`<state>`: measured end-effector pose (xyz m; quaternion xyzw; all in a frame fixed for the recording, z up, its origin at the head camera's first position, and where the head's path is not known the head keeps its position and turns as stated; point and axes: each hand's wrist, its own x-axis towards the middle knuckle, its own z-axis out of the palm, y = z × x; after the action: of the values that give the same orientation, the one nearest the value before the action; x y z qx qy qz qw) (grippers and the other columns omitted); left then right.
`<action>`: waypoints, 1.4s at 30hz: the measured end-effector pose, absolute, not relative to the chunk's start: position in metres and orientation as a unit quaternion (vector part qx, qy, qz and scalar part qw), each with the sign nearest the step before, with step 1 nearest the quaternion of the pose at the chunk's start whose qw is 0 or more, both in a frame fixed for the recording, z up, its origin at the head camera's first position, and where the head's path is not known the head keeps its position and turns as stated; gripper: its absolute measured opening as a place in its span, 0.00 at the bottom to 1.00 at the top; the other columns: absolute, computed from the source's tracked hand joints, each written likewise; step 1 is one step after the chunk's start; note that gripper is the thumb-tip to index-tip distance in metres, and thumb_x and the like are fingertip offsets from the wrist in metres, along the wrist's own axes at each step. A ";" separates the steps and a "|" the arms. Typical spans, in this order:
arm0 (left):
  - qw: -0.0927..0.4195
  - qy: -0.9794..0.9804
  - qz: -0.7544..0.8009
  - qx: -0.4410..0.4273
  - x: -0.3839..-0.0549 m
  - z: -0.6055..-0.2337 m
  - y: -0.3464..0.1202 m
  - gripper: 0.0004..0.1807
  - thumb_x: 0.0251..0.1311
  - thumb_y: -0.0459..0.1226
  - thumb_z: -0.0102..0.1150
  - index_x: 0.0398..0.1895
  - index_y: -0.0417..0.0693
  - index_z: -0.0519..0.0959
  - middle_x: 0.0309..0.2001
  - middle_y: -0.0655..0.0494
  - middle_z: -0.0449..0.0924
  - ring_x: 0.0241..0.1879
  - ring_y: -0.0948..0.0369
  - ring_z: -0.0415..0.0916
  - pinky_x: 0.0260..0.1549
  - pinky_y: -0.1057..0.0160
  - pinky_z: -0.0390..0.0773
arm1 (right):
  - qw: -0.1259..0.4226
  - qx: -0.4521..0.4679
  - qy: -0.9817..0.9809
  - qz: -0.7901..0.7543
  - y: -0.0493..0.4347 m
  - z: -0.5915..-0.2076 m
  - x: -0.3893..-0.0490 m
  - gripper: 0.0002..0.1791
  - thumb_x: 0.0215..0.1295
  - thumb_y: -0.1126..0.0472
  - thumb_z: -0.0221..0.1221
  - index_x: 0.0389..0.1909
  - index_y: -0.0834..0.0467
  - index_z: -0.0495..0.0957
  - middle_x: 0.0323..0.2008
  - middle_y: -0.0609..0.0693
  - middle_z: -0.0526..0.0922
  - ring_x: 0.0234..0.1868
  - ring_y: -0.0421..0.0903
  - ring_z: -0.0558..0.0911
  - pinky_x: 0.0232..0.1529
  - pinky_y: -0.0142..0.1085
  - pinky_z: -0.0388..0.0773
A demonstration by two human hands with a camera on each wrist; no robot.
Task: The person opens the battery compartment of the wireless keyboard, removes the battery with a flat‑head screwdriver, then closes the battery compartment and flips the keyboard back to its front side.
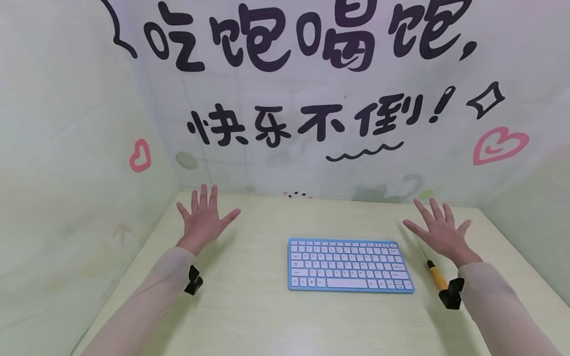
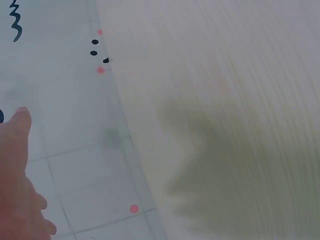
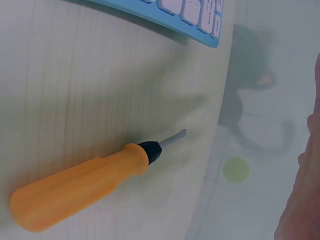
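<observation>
My left hand (image 1: 203,223) is held above the left part of the table with its fingers spread and holds nothing. On the other side my right hand (image 1: 443,235) is likewise spread, with nothing in it. A blue keyboard (image 1: 349,266) with white keys lies on the table between the hands, closer to the right one. Below the right hand and wrist lies a flat-blade screwdriver (image 3: 80,187) with an orange handle and a black collar; in the head view the forearm side partly covers its handle. Neither hand touches the keyboard or the screwdriver.
The light wood-grain table (image 1: 249,316) meets a white printed back wall (image 1: 276,168) with black lettering and hearts. Similar pale panels stand at the left (image 1: 67,198) and right (image 1: 539,207). A small black device (image 1: 193,281) sits at the left wrist, another (image 1: 451,294) at the right.
</observation>
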<state>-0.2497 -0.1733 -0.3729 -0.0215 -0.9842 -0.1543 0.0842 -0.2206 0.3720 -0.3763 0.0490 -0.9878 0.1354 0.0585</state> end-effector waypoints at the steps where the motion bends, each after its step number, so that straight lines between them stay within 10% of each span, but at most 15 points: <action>1: 0.083 -0.984 -0.157 -0.023 -0.249 -0.372 -0.172 0.54 0.54 0.67 0.42 0.72 0.43 0.37 0.70 0.38 0.29 0.67 0.40 0.26 0.51 0.30 0.21 | 0.057 0.051 -0.987 0.140 0.371 -0.375 -0.220 0.44 0.63 0.36 0.44 0.72 0.49 0.35 0.68 0.67 0.32 0.64 0.71 0.30 0.43 0.72 0.17; 12: 0.049 -0.947 -0.311 -0.068 -0.239 -0.366 -0.152 0.28 0.64 0.46 0.49 0.61 0.37 0.64 0.56 0.37 0.67 0.53 0.44 0.67 0.47 0.47 0.69 | 0.013 0.066 -0.977 0.203 0.361 -0.366 -0.216 0.45 0.62 0.40 0.51 0.69 0.64 0.48 0.61 0.73 0.55 0.58 0.71 0.57 0.51 0.66 0.57; 21: 0.044 -0.907 -0.415 -0.065 -0.231 -0.375 -0.128 0.19 0.62 0.40 0.52 0.54 0.39 0.72 0.47 0.41 0.75 0.45 0.49 0.74 0.43 0.52 0.73 | 0.032 0.071 -0.972 0.220 0.357 -0.374 -0.203 0.29 0.66 0.50 0.53 0.57 0.70 0.67 0.42 0.65 0.78 0.41 0.59 0.77 0.39 0.51 0.75; 42: -0.021 -0.880 -0.471 -0.061 -0.208 -0.412 -0.074 0.15 0.59 0.38 0.55 0.47 0.37 0.74 0.36 0.48 0.78 0.37 0.55 0.75 0.34 0.59 0.76 | 0.010 0.050 -0.968 0.246 0.351 -0.399 -0.185 0.23 0.62 0.59 0.57 0.53 0.69 0.71 0.36 0.58 0.79 0.35 0.52 0.77 0.37 0.45 0.76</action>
<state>-0.2076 -0.0744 -0.4118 -0.0607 -0.8795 -0.4715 -0.0211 -0.1853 0.3508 -0.3989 0.0501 -0.9679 0.2461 0.0103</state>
